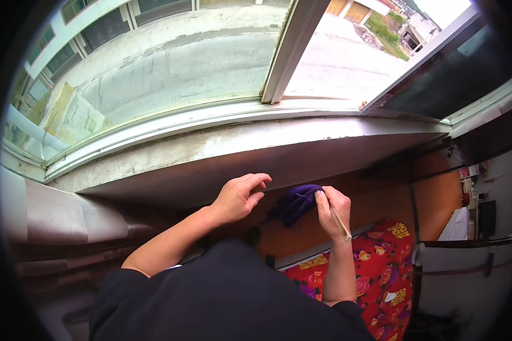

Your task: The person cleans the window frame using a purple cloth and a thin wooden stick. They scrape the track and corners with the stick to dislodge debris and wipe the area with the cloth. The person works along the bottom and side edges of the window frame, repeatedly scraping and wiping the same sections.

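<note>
My right hand [335, 212] grips the edge of a dark purple cloth [298, 203] between thumb and fingers; the cloth hangs down bunched to the left of that hand. A thin, pale stick-like thing [340, 222] also lies in the right hand, pointing back towards the wrist; I cannot tell what it is. My left hand [242, 196] is raised to the left of the cloth, apart from it, with its fingers loosely bent and nothing in them. Both hands are below the window ledge in the picture.
A window ledge [209, 143] runs across in front, under a framed window [175, 76] whose right part looks brighter. A checked curtain [55, 213] hangs at the left. Red flowered bedding [379, 277] lies at the lower right, beside an orange-brown floor [435, 200].
</note>
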`<state>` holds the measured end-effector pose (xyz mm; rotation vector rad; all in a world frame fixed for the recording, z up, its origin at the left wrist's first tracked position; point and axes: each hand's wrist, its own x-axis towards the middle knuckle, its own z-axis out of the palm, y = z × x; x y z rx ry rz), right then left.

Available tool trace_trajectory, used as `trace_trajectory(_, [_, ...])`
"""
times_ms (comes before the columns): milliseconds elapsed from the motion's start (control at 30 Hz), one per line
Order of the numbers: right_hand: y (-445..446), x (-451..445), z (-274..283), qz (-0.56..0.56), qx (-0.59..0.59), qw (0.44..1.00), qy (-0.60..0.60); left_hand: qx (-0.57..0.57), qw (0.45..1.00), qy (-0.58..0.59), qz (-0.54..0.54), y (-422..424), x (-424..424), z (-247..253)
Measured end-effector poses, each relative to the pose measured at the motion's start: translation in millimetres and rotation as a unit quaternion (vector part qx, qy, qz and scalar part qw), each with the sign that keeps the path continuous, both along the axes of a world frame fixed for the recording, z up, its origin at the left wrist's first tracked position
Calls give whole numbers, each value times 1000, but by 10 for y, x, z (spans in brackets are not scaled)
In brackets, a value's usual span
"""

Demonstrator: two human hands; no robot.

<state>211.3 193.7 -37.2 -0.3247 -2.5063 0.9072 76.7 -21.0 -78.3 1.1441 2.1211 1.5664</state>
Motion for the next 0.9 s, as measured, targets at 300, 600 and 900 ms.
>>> trace_trajectory(300, [1, 90, 432, -59, -426, 903, 19, 5, 991, 102, -90, 167, 156, -435])
trace_trajectory(600, [-105, 93, 835, -54, -529, 845, 62, 37, 987, -152, -48, 220, 209, -559])
trace_trajectory(900, [-73, 179, 920, -20, -465, 885, 18, 62, 979, -185, -66, -6, 123, -187])
